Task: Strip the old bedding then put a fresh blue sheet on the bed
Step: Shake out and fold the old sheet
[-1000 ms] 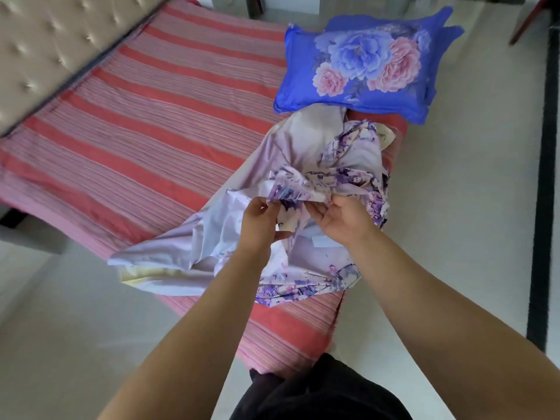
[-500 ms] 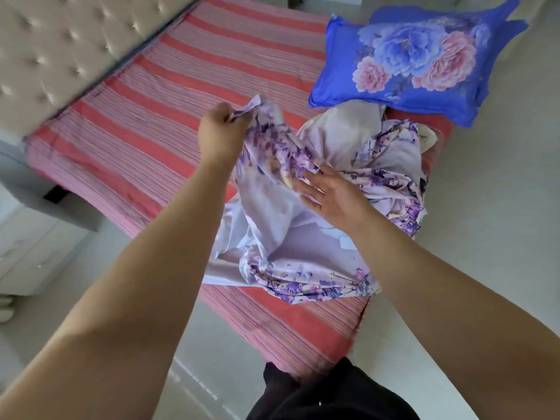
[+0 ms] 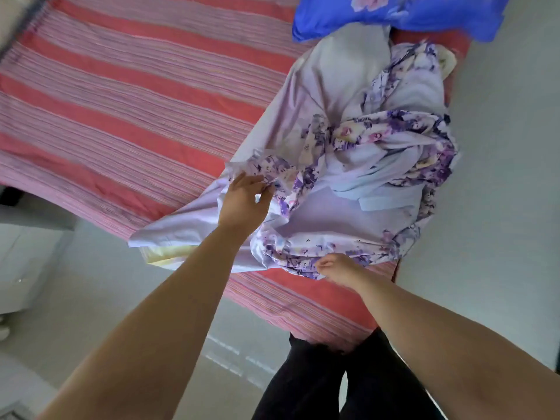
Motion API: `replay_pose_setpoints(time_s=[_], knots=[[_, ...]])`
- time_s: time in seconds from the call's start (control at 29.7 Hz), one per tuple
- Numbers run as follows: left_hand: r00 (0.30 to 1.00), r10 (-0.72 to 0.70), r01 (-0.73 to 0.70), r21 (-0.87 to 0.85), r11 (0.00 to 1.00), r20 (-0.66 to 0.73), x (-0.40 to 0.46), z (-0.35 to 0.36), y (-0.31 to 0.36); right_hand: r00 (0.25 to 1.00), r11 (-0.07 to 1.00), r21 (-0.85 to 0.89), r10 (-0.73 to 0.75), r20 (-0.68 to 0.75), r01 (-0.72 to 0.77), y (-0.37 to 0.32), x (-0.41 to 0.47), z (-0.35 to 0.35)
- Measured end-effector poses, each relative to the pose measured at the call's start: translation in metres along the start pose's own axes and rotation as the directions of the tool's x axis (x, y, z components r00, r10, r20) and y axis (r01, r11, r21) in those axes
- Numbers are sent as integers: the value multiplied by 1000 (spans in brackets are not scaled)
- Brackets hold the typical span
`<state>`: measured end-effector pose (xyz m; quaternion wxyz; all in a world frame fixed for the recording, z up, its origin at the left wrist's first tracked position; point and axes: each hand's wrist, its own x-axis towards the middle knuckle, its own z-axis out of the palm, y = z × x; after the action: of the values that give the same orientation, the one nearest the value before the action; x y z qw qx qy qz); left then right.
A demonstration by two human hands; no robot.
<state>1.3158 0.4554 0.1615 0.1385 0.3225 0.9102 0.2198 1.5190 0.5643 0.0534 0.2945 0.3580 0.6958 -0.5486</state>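
Lilac floral bedding [image 3: 357, 165] lies bunched on the striped mattress [image 3: 121, 101]. Your left hand [image 3: 244, 200] pinches its upper fold; your right hand [image 3: 338, 266] grips its near edge with curled fingers.

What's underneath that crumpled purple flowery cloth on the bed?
The purple floral cloth lies on a red-and-pink striped sheet, which shows all around it. Anything hidden within its folds can't be seen.

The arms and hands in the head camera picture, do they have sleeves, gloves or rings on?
No sleeves show: both forearms are bare right down to the frame edge. The left hand and the right hand wear no gloves, and no watch or bracelet shows. The fingers look bare too, though they are too blurred to rule out a thin ring. Lower down, dark trousers show.
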Motion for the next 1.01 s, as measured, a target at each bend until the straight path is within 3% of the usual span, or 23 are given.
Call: replay_pose_setpoints(time_s=[0.1, 0.17, 0.24, 0.34, 0.44, 0.54, 0.61, 0.71, 0.78, 0.84, 0.94, 1.01], knots=[[995, -99, 102, -92, 991, 29, -7, 12, -20, 994, 957, -291, 47, 98, -16, 25, 28, 35], [975, -205, 214, -107, 971, 84, -5, 24, -36, 989, 919, -394, 71, 127, -15, 31, 49, 59], [952, -285, 292, -51, 955, 115, -2, 34, -51, 996, 897, -439, -5, 88, 43, 21, 67, 74], [932, -340, 346, -24, 938, 127, 3, 43, -71, 990, 964, -224, -142, 17, 142, -12, 96, 96], [925, -364, 375, -122, 919, 105, 3, 49, -89, 993, 987, 103, -121, 3, 120, -50, 120, 106], [925, -371, 379, -131, 916, 76, 1, 52, -101, 998, 996, 55, -65, -17, 66, -66, 136, 104], [920, -391, 392, -142, 909, 36, -4, 50, -103, 990, 996, -46, -75, -118, 70, -66, 132, 98], [877, -474, 424, -340, 839, -76, -16, 45, -96, 968, 998, 20, -45, -249, 52, -53, 111, 88], [883, -440, 363, -362, 859, -159, -23, 40, -88, 952, 995, 73, -44, -304, 69, -46, 92, 76], [929, -335, 289, -258, 922, -157, -27, 34, -80, 943, 989, 124, -35, -330, 80, -47, 69, 60], [989, -140, 146, -135, 980, 53, -27, 36, -74, 963, 994, 89, -41, -268, 67, -50, 43, 31], [966, -64, 73, -29, 997, 249, -32, 38, -62, 971, 992, 54, -98, -219, 113, -54, 17, 6]])
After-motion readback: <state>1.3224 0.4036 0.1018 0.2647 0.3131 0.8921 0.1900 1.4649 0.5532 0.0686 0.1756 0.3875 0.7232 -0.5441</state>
